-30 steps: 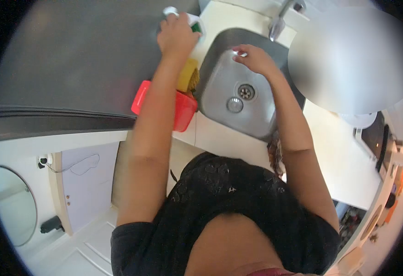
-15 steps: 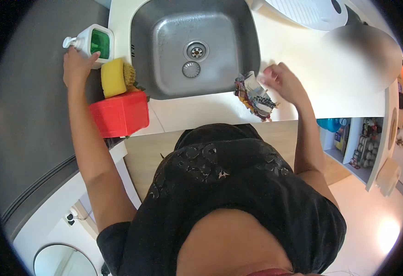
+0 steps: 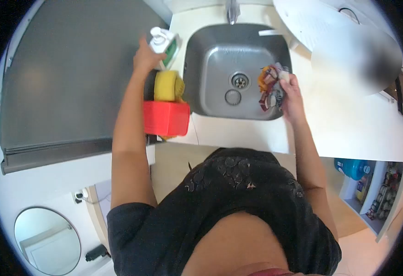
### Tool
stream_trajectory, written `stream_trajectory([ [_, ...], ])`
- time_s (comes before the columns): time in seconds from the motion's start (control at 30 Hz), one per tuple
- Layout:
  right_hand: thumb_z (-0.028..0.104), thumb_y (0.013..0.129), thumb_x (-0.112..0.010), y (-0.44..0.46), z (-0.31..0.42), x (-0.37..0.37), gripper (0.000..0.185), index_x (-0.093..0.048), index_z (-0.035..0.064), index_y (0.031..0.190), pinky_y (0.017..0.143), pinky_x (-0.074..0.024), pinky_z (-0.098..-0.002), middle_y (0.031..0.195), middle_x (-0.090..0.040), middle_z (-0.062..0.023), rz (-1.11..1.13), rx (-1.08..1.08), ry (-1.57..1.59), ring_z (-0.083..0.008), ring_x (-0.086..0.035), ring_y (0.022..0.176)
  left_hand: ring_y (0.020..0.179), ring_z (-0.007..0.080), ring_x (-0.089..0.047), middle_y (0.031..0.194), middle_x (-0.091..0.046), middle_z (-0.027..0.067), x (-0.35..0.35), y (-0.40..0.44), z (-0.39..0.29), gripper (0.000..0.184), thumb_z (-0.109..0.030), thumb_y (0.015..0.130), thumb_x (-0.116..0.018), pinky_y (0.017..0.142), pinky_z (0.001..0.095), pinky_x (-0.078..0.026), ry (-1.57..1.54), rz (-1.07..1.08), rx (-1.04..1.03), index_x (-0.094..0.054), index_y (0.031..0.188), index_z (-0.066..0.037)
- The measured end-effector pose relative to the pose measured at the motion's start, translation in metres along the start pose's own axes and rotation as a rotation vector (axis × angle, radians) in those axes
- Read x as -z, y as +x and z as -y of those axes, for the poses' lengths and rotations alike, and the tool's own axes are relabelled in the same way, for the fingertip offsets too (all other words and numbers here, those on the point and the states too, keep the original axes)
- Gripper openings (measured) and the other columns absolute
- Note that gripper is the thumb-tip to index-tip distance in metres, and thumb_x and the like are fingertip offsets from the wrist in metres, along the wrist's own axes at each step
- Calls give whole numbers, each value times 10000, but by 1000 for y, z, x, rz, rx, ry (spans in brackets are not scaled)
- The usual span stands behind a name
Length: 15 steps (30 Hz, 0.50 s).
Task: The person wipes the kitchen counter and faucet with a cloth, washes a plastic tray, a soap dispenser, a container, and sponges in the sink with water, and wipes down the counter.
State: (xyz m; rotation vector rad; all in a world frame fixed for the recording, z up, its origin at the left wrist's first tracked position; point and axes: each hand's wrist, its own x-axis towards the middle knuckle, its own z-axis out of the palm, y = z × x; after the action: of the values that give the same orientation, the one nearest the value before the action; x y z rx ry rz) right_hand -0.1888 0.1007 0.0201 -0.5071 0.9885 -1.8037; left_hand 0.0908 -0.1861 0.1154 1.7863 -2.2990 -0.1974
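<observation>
My left hand is beside the white soap dispenser with green liquid, at the left of the sink. Its fingers are spread, and the thumb reaches over the front of the dispenser. My right hand grips a crumpled, multicoloured patterned cloth, which hangs over the right side of the steel sink. Just below the dispenser is a yellow sponge, next to a red container on the counter's left edge.
The faucet stands behind the sink. A white ridged board lies at the back right of the white counter. A large grey surface borders the counter on the left. A blue bottle sits on a shelf below.
My right hand has taken hold of the cloth, which lay on the counter edge, and moved it over the sink. My left hand's fingers have spread away from the pump. The view has shifted.
</observation>
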Motion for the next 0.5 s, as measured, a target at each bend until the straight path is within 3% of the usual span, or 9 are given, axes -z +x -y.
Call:
stream_trajectory([
  [0.03, 133, 905, -486, 10, 2, -12, 124, -436, 72, 1000, 823, -460, -314, 1015, -548, -74, -32, -5, 37, -135, -540, 946, 1012, 332, -583, 1122, -586, 201, 1, 0, -6, 824, -273, 564, -772, 879, 394, -452, 70, -17, -65, -415, 1262, -21],
  [0.07, 125, 899, -484, 24, -2, -19, 158, -426, 68, 1034, 868, -424, -317, 1059, -534, -81, -54, 20, 10, -144, -514, 991, 993, 306, -596, 1079, -607, 193, 5, 1, -11, 721, -264, 552, -764, 860, 386, -459, 32, 110, -135, -511, 1184, -25],
  [0.1, 112, 893, -476, 39, -5, -27, 203, -416, 67, 1081, 910, -383, -312, 1090, -518, -82, -37, 95, -38, -152, -493, 1021, 977, 287, -603, 1032, -620, 195, 10, -14, -26, 675, -249, 553, -751, 846, 372, -467, 11, 65, -159, -541, 1159, -42],
  [0.17, 151, 891, -485, 59, 0, -56, 349, -362, 48, 1201, 929, -371, -321, 1152, -508, -108, -5, 248, -148, -196, -494, 1074, 954, 269, -612, 1010, -631, 170, 10, -32, -39, 662, -205, 560, -746, 831, 348, -476, -257, 69, -248, -535, 1163, -32],
  [0.23, 212, 905, -478, 72, 9, -88, 422, -379, 14, 1264, 918, -391, -338, 1201, -501, -165, -38, 450, -542, -250, -517, 1086, 941, 254, -614, 1010, -629, 159, 17, -51, -64, 653, -174, 561, -745, 823, 336, -478, -321, 83, -278, -535, 1160, -21],
  [0.27, 240, 915, -466, 65, 21, -107, 407, -416, 2, 1242, 941, -373, -358, 1212, -496, -179, 66, 297, -427, -277, -498, 1126, 928, 238, -615, 1010, -626, 149, 17, -59, -76, 644, -144, 562, -743, 814, 325, -480, -391, 102, -288, -535, 1157, -11],
  [0.3, 250, 926, -440, 81, 3, -114, 393, -438, 2, 1231, 963, -350, -384, 1194, -517, -169, 110, 668, -562, -314, -468, 1164, 928, 238, -615, 1010, -626, 149, 12, -65, -83, 644, -143, 562, -743, 814, 325, -480, -394, 103, -299, -535, 1157, -11],
  [0.37, 255, 930, -413, 74, -5, -130, 384, -467, 5, 1216, 975, -335, -397, 1170, -542, -161, 144, 732, -1090, -332, -444, 1184, 911, 217, -608, 1028, -610, 138, 0, -72, -91, 639, -101, 558, -739, 806, 317, -479, -666, 165, -332, -536, 1156, -2],
  [0.5, 228, 913, -407, 83, -4, -104, 350, -505, 24, 1180, 921, -381, -390, 1129, -555, -175, 75, 789, -1095, -337, -481, 1132, 938, 202, -582, 1012, -580, 118, 6, -93, -108, 624, -78, 553, -723, 830, 303, -459, -585, 151, -379, -546, 1147, -2],
])
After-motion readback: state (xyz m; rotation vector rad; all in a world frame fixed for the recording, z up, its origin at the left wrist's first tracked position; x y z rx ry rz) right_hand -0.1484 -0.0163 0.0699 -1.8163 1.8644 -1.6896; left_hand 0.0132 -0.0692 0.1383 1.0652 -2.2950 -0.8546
